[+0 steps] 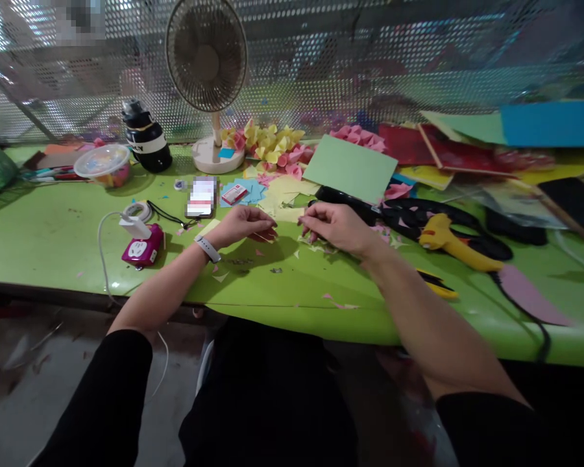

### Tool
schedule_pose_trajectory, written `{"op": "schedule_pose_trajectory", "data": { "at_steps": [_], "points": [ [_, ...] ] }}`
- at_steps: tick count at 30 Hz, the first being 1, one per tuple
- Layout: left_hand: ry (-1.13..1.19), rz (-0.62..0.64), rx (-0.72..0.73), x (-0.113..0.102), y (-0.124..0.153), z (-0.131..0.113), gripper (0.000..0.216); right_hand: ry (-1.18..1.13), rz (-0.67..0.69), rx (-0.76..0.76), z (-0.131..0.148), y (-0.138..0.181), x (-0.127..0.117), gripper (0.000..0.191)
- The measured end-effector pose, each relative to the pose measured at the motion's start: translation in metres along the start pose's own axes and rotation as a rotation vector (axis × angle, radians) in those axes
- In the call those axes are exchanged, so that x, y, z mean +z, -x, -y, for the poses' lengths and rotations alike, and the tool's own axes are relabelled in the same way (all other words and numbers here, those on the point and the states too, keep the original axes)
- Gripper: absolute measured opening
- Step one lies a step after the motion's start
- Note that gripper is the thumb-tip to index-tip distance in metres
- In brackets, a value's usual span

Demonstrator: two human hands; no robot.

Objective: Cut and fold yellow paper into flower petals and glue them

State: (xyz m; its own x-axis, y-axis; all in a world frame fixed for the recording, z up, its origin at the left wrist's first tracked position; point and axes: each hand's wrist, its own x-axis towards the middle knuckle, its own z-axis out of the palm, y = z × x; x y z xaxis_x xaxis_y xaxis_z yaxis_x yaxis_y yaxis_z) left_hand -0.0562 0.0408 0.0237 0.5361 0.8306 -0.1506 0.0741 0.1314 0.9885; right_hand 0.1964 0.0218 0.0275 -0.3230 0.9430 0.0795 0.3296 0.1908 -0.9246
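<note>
My left hand (243,226), with a pale watch band on its wrist, hovers over the green table (267,285). Its thumb and fingers are pinched together, and a thin pale sliver shows beneath the fingertips, too small to name. Facing it across a short gap is my right hand (333,227), fingers curled and pressed together; what it holds, if anything, is hidden. Pale yellow paper (285,194) lies just beyond both hands. Small paper scraps (316,245) are scattered under and around the right hand. A light green sheet (353,167) rests behind it.
Yellow folded-paper flowers (272,146) lie beside a desk fan (207,61). To the left are a phone (202,196), a black bottle (148,139), a plastic tub (103,165) and a magenta power adapter (143,246) with its cable. A yellow glue gun (460,245) lies right of my right arm.
</note>
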Motion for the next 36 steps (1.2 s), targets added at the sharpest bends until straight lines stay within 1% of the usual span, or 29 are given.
{"op": "schedule_pose_trajectory", "data": {
  "at_steps": [3, 5, 6, 8, 10, 11, 13, 15, 17, 19, 21, 24, 27, 31, 33, 36],
  "points": [
    [0.062, -0.074, 0.032, 0.001, 0.001, -0.002, 0.031, -0.085, -0.136, 0.007, 0.0, -0.001, 0.004, 0.035],
    [0.11, -0.08, 0.066, 0.008, 0.001, -0.001, 0.034, -0.145, -0.172, 0.023, 0.003, 0.001, 0.013, 0.036],
    [0.128, -0.075, 0.077, 0.012, 0.002, 0.0, 0.035, -0.164, -0.165, 0.029, 0.005, 0.003, 0.019, 0.036],
    [0.161, -0.108, 0.1, 0.019, 0.002, 0.003, 0.035, -0.173, -0.106, 0.037, 0.01, 0.009, 0.029, 0.032],
    [0.176, -0.129, 0.089, 0.02, 0.002, 0.005, 0.035, -0.148, -0.027, 0.038, 0.014, 0.013, 0.034, 0.026],
    [0.18, -0.125, 0.074, 0.019, 0.002, 0.005, 0.034, -0.13, -0.013, 0.026, 0.014, 0.014, 0.034, 0.022],
    [0.182, -0.09, 0.04, 0.014, 0.002, 0.004, 0.032, -0.078, -0.065, -0.05, 0.013, 0.015, 0.03, 0.016],
    [0.175, -0.041, 0.003, 0.009, 0.002, 0.002, 0.028, 0.008, -0.137, -0.199, 0.01, 0.013, 0.024, 0.024],
    [0.159, 0.014, -0.039, 0.007, 0.002, 0.002, 0.026, 0.111, -0.128, -0.371, 0.006, 0.01, 0.02, 0.027],
    [0.16, 0.055, -0.071, 0.007, 0.002, 0.002, 0.023, 0.183, -0.088, -0.506, 0.003, 0.008, 0.018, 0.02],
    [0.191, 0.06, -0.08, 0.008, 0.002, 0.003, 0.02, 0.222, -0.096, -0.59, 0.001, 0.008, 0.019, 0.016],
    [0.248, 0.016, -0.071, 0.01, 0.0, 0.005, 0.014, 0.253, -0.126, -0.66, 0.002, 0.008, 0.022, 0.016],
    [0.258, -0.025, -0.056, 0.012, -0.001, 0.007, 0.014, 0.257, -0.12, -0.677, 0.002, 0.008, 0.024, 0.016],
    [0.244, -0.047, -0.024, 0.013, 0.0, 0.006, 0.027, 0.252, -0.133, -0.644, 0.001, 0.007, 0.025, 0.009],
    [0.231, -0.029, 0.013, 0.013, 0.001, 0.005, 0.032, 0.238, -0.143, -0.601, 0.0, 0.007, 0.026, 0.006],
    [0.2, 0.006, 0.076, 0.014, 0.002, 0.004, 0.036, 0.186, -0.179, -0.491, 0.0, 0.007, 0.029, 0.015]
  ]
}}
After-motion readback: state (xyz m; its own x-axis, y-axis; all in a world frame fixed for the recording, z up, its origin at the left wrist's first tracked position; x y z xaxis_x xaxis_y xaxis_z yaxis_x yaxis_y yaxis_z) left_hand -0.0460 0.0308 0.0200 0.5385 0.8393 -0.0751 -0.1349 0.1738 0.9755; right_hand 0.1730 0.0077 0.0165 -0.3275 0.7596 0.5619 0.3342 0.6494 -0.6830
